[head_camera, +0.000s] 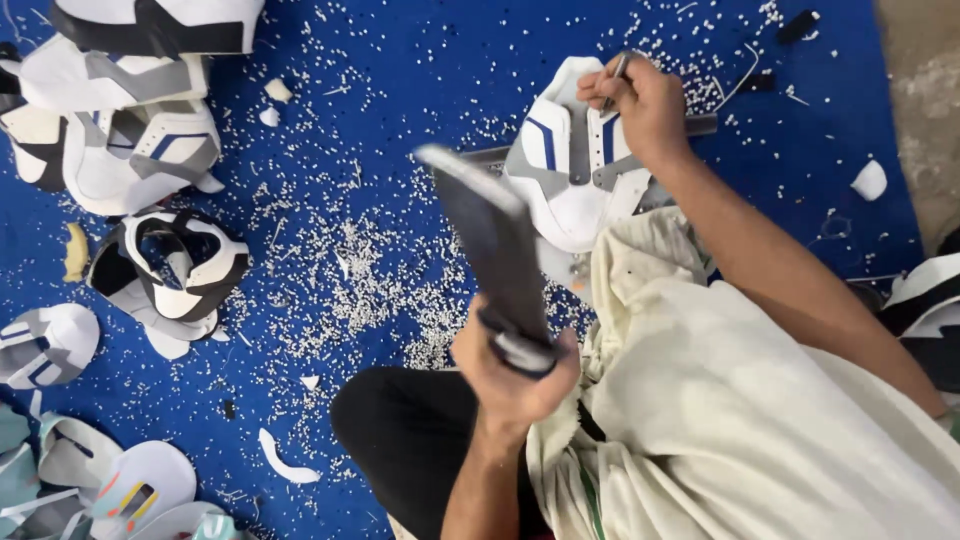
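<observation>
Closest to the camera is the person's big cream cloth (740, 400), draped over the lap, with a black trouser leg (410, 440) beside it.

Under everything lies a wide blue mat (400, 80). It is sprinkled all over with tiny white punched bits (380, 290).

On the left side of the mat sits a pile of shoe uppers (120, 130), white with grey and black parts. One black and white upper (170, 265) lies below the pile.

A white shoe upper (560, 170) with blue stripes and grey patches lies in front of the person, near the top middle of the mat.

The left hand (510, 375) is shut tight around the handle of a dark flat mallet (490, 240), lifted up in the air above the mat.

The right hand (645, 105) is well apart from the left. Its fingers pinch a thin metal punch (618, 68), standing on the white shoe upper.
</observation>
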